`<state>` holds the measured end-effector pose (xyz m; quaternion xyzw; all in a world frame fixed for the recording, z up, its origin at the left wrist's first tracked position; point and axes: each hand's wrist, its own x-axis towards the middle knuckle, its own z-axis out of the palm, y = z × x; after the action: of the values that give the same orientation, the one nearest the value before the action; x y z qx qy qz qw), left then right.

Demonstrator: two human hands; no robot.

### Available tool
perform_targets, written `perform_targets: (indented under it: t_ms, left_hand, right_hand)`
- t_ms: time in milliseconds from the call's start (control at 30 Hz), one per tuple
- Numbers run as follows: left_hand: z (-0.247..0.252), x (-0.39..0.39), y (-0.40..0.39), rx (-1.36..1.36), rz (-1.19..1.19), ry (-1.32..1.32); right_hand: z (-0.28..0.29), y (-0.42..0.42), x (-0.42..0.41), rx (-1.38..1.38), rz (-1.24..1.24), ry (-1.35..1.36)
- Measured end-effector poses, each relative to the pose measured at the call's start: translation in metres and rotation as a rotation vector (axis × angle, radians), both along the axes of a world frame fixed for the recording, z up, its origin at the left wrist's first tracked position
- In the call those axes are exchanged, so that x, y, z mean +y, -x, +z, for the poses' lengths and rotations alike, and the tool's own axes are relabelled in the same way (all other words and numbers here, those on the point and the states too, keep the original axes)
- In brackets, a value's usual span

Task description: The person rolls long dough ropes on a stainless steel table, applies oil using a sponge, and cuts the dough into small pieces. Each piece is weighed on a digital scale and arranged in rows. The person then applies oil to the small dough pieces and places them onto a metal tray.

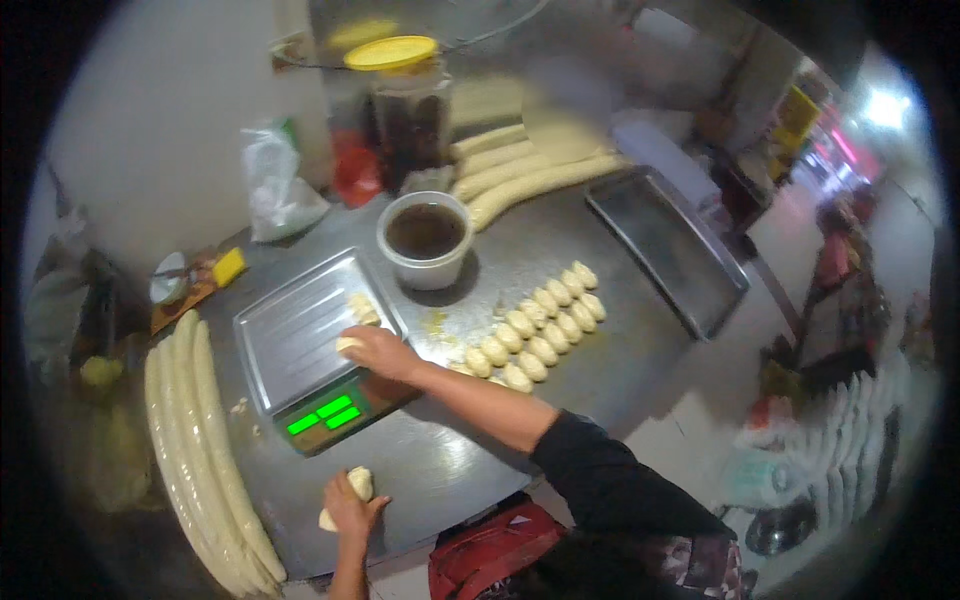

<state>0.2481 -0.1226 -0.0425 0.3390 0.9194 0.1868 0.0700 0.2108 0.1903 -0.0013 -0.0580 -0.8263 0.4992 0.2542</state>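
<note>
My right hand point(384, 357) reaches over the steel pan of a digital scale point(292, 330) and grips a small piece of dough point(348, 345). Just beyond its fingers, other dough bits point(363, 307) lie on the pan's right side. The scale's green displays point(334, 406) are lit. Near the front of the metal table point(465, 472), my left hand point(351, 501) is closed around a thicker piece of dough point(361, 484), which shows at both sides of the fingers. Two rows of shaped dough pieces point(533, 315) run diagonally to the right of the scale.
Long dough ropes point(191, 450) lie along the left edge, with more ropes point(510, 184) at the back. A plastic tub of dark liquid point(426, 270) stands behind the scale, near a yellow-lidded jar point(411, 127) and a plastic bag point(277, 187). A metal tray point(667, 247) sits at right.
</note>
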Motion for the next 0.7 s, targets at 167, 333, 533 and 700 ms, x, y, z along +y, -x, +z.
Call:
perform_targets:
  t_ms: [167, 333, 533, 700]
  left_hand:
    - [-0.010, -0.001, 0.010, 0.077, -0.167, 0.021]
    - [-0.023, -0.005, 0.011, 0.111, -0.110, 0.044]
    - [-0.014, 0.012, 0.001, 0.089, -0.153, 0.071]
    - [-0.023, 0.012, -0.005, 0.017, -0.171, -0.010]
  right_hand:
    - [-0.088, -0.213, 0.197, -0.029, -0.699, 0.471]
    - [-0.087, -0.337, 0.289, -0.223, -1.129, -0.005]
    - [-0.129, -0.352, 0.308, -0.434, -1.164, -0.346]
    - [-0.055, -0.281, 0.245, -0.597, -1.189, -0.606]
